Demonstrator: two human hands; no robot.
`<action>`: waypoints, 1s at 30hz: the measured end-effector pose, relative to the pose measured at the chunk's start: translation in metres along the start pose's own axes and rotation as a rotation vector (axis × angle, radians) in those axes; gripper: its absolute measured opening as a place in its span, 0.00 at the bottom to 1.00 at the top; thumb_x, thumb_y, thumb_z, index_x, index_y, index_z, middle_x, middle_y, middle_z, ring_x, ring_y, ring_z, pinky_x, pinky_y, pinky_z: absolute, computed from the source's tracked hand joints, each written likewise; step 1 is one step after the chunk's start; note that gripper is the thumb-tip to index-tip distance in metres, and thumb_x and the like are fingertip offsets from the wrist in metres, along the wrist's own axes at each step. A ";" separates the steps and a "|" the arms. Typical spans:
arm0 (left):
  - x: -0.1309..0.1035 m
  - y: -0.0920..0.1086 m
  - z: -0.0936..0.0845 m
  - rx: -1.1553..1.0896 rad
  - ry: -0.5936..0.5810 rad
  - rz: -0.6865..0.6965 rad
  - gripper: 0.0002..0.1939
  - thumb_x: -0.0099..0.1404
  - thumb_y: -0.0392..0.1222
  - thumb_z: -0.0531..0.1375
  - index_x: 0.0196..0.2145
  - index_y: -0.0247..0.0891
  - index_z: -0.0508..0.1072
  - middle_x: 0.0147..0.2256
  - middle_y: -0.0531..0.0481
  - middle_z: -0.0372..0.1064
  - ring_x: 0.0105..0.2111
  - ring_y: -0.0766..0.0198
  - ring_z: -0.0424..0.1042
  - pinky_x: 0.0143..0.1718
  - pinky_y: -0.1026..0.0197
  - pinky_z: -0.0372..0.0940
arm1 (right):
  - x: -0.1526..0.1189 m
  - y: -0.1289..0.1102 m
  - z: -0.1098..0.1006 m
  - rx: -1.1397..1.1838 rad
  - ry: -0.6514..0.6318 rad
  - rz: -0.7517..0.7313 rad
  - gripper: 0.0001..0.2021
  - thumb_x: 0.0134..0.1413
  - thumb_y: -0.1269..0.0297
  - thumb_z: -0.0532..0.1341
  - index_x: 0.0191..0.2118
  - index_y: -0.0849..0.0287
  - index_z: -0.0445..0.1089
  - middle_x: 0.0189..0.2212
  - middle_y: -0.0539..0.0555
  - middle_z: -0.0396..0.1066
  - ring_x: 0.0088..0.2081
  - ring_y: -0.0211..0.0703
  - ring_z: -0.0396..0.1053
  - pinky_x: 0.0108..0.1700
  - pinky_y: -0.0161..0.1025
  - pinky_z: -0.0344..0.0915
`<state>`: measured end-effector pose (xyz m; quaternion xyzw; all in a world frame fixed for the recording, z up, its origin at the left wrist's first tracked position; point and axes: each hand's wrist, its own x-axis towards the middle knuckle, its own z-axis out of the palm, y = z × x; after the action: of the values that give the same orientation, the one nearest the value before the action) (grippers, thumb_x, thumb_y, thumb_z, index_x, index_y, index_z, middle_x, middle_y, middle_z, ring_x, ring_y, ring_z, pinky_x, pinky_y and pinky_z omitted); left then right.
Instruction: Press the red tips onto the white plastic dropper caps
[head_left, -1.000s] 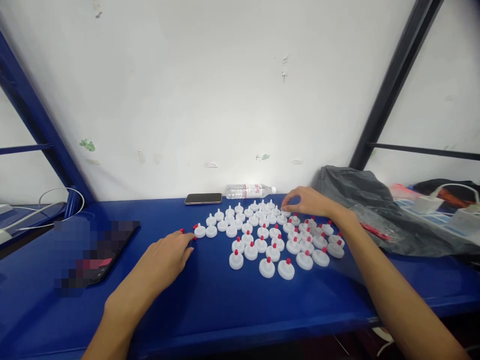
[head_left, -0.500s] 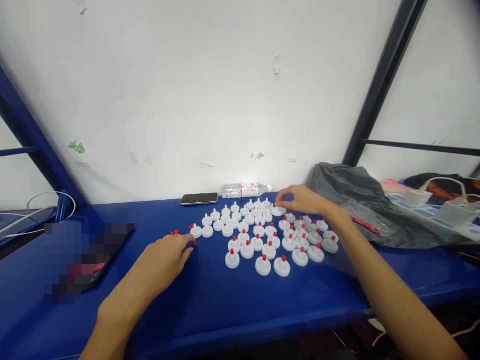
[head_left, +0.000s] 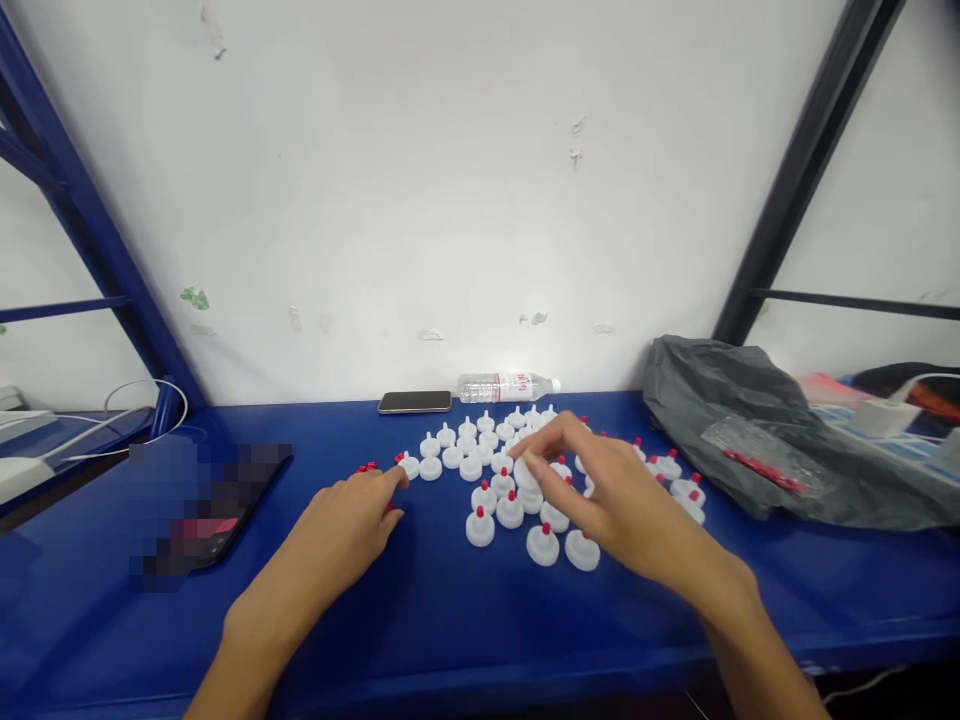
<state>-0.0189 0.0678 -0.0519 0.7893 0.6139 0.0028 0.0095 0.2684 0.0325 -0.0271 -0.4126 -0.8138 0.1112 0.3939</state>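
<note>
My right hand [head_left: 600, 495] is closed in a pinch on a white nozzle cap [head_left: 528, 478], held above the front part of the group. Its fingers hide part of that cap. Below and around it stand several white caps with red tips [head_left: 480, 527]. Farther back are several white nozzle caps with bare spouts [head_left: 430, 446]. At the left, my left hand [head_left: 356, 515] rests low over the blue table, index finger and thumb apart. Small red tips [head_left: 367, 467] lie just behind its knuckles, and a bit of red shows between its thumb and fingers.
A phone [head_left: 415, 402] and a clear plastic bottle [head_left: 506, 387] lie by the wall. On the left is a dark, partly blurred device [head_left: 240, 505]. A grey plastic bag [head_left: 705, 400] lies at the right, with a clear packet of red pieces [head_left: 765, 465] on it.
My right hand has come from the back of the group toward me and left, carrying a white nozzle cap. My left hand stays by the red tips. The view has shifted slightly.
</note>
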 end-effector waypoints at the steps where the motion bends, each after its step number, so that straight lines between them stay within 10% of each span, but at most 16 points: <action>1: -0.001 -0.001 -0.001 0.004 -0.001 -0.005 0.19 0.73 0.36 0.55 0.58 0.41 0.73 0.52 0.39 0.79 0.51 0.44 0.78 0.45 0.50 0.66 | -0.002 -0.003 0.003 -0.016 -0.011 -0.010 0.03 0.73 0.61 0.57 0.44 0.50 0.67 0.43 0.50 0.78 0.38 0.42 0.75 0.39 0.39 0.68; 16: -0.003 -0.005 0.000 0.015 -0.006 0.033 0.13 0.74 0.35 0.51 0.36 0.43 0.73 0.38 0.45 0.79 0.37 0.52 0.77 0.33 0.56 0.57 | 0.002 -0.003 0.021 -0.022 -0.110 0.031 0.08 0.73 0.55 0.58 0.50 0.49 0.68 0.37 0.48 0.79 0.31 0.41 0.75 0.36 0.38 0.67; 30: 0.001 -0.016 0.001 -0.020 -0.006 0.001 0.09 0.72 0.37 0.54 0.40 0.43 0.75 0.41 0.44 0.79 0.40 0.51 0.78 0.36 0.57 0.60 | 0.003 -0.002 0.026 -0.091 -0.145 0.002 0.06 0.74 0.58 0.57 0.46 0.50 0.70 0.34 0.46 0.77 0.33 0.40 0.73 0.37 0.38 0.62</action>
<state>-0.0344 0.0723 -0.0531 0.7896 0.6133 0.0063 0.0192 0.2471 0.0372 -0.0418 -0.4216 -0.8440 0.1040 0.3147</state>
